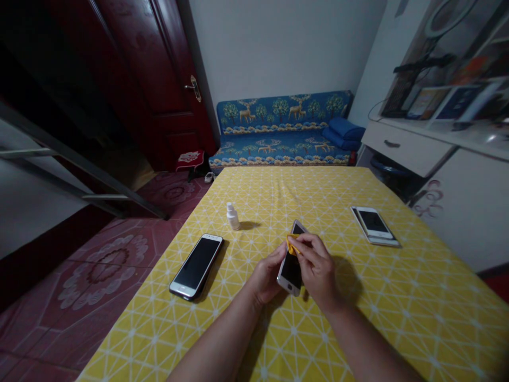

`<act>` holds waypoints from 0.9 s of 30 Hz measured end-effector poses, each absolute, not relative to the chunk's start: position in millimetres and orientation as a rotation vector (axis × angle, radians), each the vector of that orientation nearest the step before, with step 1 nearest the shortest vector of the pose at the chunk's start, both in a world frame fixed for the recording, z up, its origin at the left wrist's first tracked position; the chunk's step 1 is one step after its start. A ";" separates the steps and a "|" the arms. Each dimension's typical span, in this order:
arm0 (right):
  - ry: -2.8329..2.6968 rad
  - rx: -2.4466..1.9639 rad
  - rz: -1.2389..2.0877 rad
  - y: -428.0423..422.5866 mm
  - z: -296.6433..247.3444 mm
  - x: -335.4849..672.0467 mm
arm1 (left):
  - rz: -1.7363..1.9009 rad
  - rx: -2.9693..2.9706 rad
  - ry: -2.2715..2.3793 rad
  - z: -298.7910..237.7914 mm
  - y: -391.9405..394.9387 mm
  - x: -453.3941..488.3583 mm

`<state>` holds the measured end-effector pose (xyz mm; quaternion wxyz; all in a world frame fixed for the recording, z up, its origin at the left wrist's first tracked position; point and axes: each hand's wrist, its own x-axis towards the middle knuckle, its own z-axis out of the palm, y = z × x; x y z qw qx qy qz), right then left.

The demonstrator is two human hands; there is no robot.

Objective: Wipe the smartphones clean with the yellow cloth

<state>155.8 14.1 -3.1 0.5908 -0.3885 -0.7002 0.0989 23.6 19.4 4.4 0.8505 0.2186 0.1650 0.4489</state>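
My left hand [266,277] grips a smartphone [291,271] by its left side, with the dark screen facing up and the phone slanted just above the table. In my right hand [317,265] a small orange-yellow cloth [293,245] is pinched between the fingers and pressed on the upper part of that screen. Part of the phone is hidden behind my right hand. To the left lies another smartphone [198,265], screen up, in a dark case. A small white bottle [233,217] stands upright beyond it.
A yellow patterned tablecloth [191,339] covers the table. At its right side, a white phone [373,222] rests on a larger flat device [385,242]. Past the far edge is a blue sofa [278,140]; a white desk [405,143] stands at the right, a metal ladder-like frame [95,183] at the left.
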 end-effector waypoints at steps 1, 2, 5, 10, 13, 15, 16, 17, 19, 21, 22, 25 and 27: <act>-1.646 -0.898 0.241 12.2 -3.1 153.1 | 0.963 0.425 0.360 5.1 19.5 24.2; -1.662 -0.894 0.254 10.4 -3.1 150.2 | 0.982 0.392 0.372 5.6 19.7 24.5; -1.686 -0.894 0.288 5.9 -3.2 142.3 | 1.040 0.314 0.408 5.6 21.4 24.5; -1.733 -0.874 0.282 1.0 -2.8 134.3 | 1.038 0.216 0.448 5.7 25.3 21.3; -1.771 -0.822 0.270 -1.9 -3.2 130.1 | 1.040 0.190 0.421 6.7 26.7 19.2; -1.818 -0.798 0.253 -3.6 -3.9 126.8 | 1.070 0.192 0.390 6.7 26.8 18.2; -1.844 -0.792 0.239 -4.3 -4.3 125.3 | 1.087 0.201 0.377 6.3 26.7 17.9; -1.869 -0.787 0.226 -4.8 -4.5 124.0 | 1.096 0.211 0.372 5.7 26.5 17.7; -1.915 -0.783 0.210 -5.1 -4.2 122.4 | 1.103 0.221 0.388 3.7 26.3 17.6; -1.960 -0.781 0.208 -4.8 -2.4 122.5 | 1.092 0.209 0.431 1.8 26.7 17.7; -1.983 -0.784 0.211 -4.5 -0.8 123.1 | 1.088 0.200 0.445 1.2 27.2 17.7; -2.065 -0.820 0.232 -3.8 5.4 127.5 | 1.113 0.197 0.412 1.1 30.4 16.6; -2.105 -0.837 0.240 -3.2 9.0 131.6 | 1.168 0.210 0.371 2.1 33.4 14.3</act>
